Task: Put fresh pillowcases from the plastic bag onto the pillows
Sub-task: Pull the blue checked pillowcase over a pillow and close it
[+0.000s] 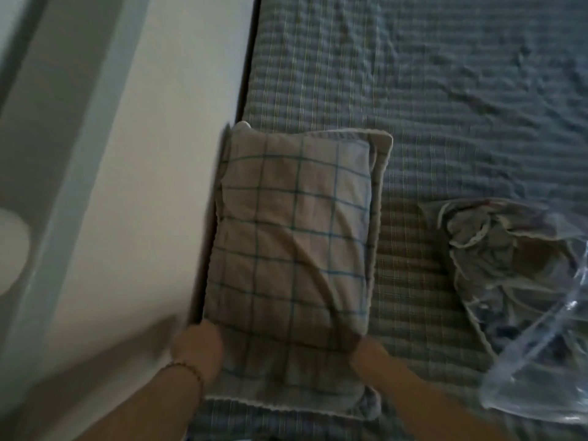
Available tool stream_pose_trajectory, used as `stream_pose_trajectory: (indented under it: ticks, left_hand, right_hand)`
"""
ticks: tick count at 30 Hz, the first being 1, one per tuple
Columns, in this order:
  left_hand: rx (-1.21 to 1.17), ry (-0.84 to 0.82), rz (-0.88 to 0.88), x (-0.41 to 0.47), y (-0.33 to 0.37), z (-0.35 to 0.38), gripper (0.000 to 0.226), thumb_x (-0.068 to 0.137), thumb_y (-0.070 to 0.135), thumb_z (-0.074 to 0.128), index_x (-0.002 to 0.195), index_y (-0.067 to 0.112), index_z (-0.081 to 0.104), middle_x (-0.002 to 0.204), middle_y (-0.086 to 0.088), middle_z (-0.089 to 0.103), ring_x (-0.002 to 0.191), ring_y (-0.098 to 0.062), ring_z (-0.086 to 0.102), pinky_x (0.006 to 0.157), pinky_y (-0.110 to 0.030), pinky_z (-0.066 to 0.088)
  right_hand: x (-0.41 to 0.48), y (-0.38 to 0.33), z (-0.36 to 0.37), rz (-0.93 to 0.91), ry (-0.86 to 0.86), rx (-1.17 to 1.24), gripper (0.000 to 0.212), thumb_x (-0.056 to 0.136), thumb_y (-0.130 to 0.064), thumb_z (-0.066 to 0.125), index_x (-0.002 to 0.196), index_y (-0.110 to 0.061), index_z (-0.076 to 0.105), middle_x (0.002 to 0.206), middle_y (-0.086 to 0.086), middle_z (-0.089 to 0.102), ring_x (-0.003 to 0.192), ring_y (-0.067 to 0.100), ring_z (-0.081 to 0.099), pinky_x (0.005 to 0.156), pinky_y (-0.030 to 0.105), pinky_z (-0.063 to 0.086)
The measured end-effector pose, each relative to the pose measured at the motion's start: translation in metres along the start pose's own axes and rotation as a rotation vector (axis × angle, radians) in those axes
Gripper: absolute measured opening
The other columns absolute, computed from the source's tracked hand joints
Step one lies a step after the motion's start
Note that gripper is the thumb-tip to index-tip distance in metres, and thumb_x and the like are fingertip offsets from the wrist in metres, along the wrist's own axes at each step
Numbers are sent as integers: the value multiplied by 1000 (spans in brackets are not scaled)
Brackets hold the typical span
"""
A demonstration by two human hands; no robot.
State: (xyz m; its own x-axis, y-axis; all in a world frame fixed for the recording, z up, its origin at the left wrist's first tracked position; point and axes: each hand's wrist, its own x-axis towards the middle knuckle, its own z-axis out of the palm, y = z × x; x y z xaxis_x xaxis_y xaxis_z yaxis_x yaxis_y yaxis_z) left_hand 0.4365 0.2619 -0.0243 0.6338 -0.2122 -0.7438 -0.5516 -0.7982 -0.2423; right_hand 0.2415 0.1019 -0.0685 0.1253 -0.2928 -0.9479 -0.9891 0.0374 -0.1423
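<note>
Hands clamp the near end of the checked pillow (286, 243). The left hand (197, 348), with a beaded bracelet (187, 369) at the wrist, curls round one corner. The right hand (366, 351) pinches the other corner, and the cloth creases toward it. The pillow lies over a grey, white-trimmed pillowcase (380, 173) spread on the bed (445, 90). Near its right side sits the clear plastic bag (525, 313) with crumpled fabric (483, 240) inside. A white wall (143, 154) runs along the bed's left edge.
</note>
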Motion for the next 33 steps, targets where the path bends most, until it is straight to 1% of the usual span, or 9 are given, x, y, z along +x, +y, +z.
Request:
stream_pose_trajectory:
  ticks: [4, 9, 13, 16, 20, 22, 26, 30, 33]
  left_hand:
    - [-215, 139, -15, 38, 24, -10, 32, 91, 20, 48, 119, 4, 46, 125, -18, 49, 111, -36, 54, 86, -37, 45]
    - [-767, 564, 51, 134, 68, -92, 65, 87, 36, 60, 135, -3, 38, 134, -25, 44, 124, -38, 42, 102, -38, 33]
    - [-1074, 407, -78, 197, 89, -140, 98, 76, 60, 61, 144, 0, 24, 148, -17, 31, 135, -29, 33, 110, -33, 26]
    - [-1128, 425, -108, 206, 103, -143, 84, 72, 60, 65, 129, 0, 48, 131, -16, 53, 119, -30, 51, 93, -27, 39]
    - [-1238, 1022, 100, 180, 104, -158, 51, 81, 42, 67, 110, 1, 61, 109, -9, 64, 102, -19, 59, 77, -10, 38]
    - [-1197, 1090, 135, 179, 101, -161, 53, 83, 38, 65, 120, 1, 53, 116, -5, 57, 107, -14, 53, 83, -5, 33]
    - [-803, 598, -143, 193, 117, -145, 76, 90, 31, 56, 147, 9, 12, 151, -21, 11, 139, -32, 17, 112, -31, 15]
    - [-400, 828, 422, 181, 154, -122, 68, 91, 46, 41, 149, 25, 13, 156, -15, -2, 143, -33, -2, 114, -46, -2]
    - [-136, 699, 482, 201, 170, -108, 63, 92, 53, 28, 147, 38, 2, 156, -3, -14, 142, -29, -16, 110, -53, -11]
  right_hand:
    - [39, -2, -16, 16, 161, -31, 47, 92, -26, 48, 131, -2, 39, 128, 19, 47, 117, 34, 48, 94, 38, 43]
    - [88, -79, -104, -244, 445, 474, 93, 76, -52, 67, 146, -13, 19, 141, 14, 31, 128, 34, 37, 102, 43, 39]
    - [129, -132, -147, -215, 306, 841, 107, 60, -57, 77, 142, -12, 25, 137, 10, 45, 121, 31, 48, 101, 46, 42]
    - [125, -151, -147, -249, 272, 888, 86, 59, -49, 82, 129, -14, 47, 119, 6, 60, 104, 26, 60, 92, 43, 50]
    - [96, -143, -154, -525, 429, 868, 29, 75, -29, 76, 98, -20, 61, 86, -9, 66, 77, 3, 63, 70, 21, 55]
    - [90, -140, -161, -638, 538, 810, 24, 78, -30, 73, 96, -21, 60, 85, -13, 64, 75, -3, 62, 64, 14, 53]
    - [123, -156, -160, -260, 634, 358, 67, 90, -38, 56, 144, -16, 23, 144, 13, 34, 133, 31, 32, 103, 37, 33]
    - [125, -186, -142, -614, 828, -157, 59, 97, -42, 34, 149, -28, 10, 158, 3, -1, 145, 23, -3, 116, 43, -1]
    - [153, -194, -128, -665, 800, -431, 56, 98, -42, 23, 149, -30, 1, 158, -1, -8, 144, 19, -11, 116, 42, -7]
